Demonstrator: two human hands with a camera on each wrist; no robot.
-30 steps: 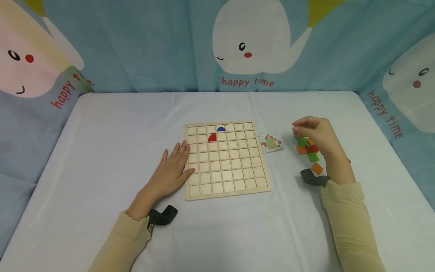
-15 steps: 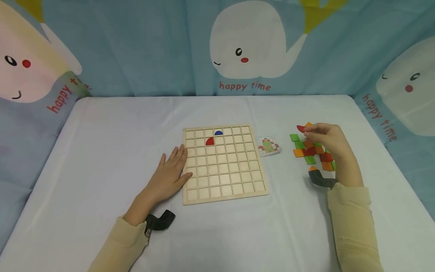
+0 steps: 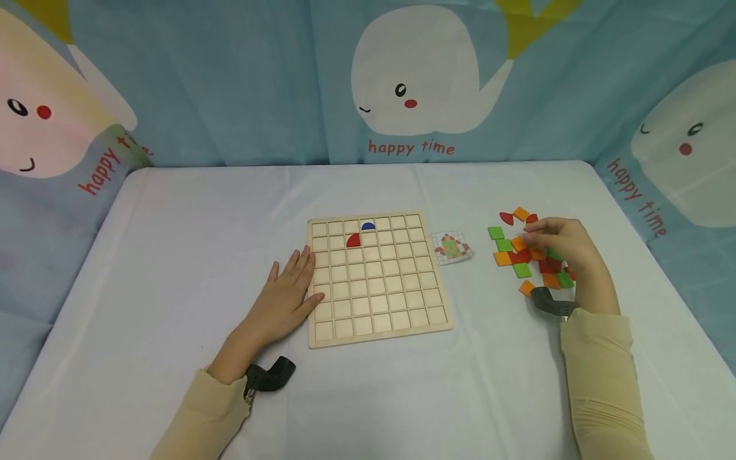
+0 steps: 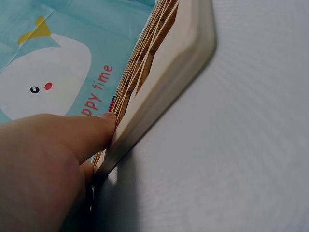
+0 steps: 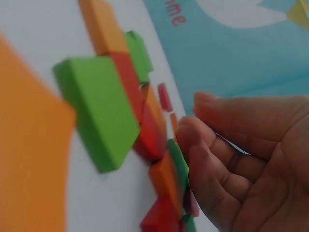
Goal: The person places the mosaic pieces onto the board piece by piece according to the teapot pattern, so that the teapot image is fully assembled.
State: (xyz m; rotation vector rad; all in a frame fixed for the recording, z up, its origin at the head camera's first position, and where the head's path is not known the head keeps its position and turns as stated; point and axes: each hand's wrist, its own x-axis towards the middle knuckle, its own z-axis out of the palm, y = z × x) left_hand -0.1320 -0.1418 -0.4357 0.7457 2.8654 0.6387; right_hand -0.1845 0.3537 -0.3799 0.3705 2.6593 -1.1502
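Toward the right edge of the table, tiles lay left of and below the right hand, its fingers narrowly parted, seemingly empty.

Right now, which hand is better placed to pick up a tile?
Probably the right hand: its fingers are close to the tiles; the left hand rests at the board's edge, farther away.

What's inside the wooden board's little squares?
A blue half-round piece and a red quarter-round piece. The left hand covers bits of the wooden board's left edge; what's under it can't be seen.
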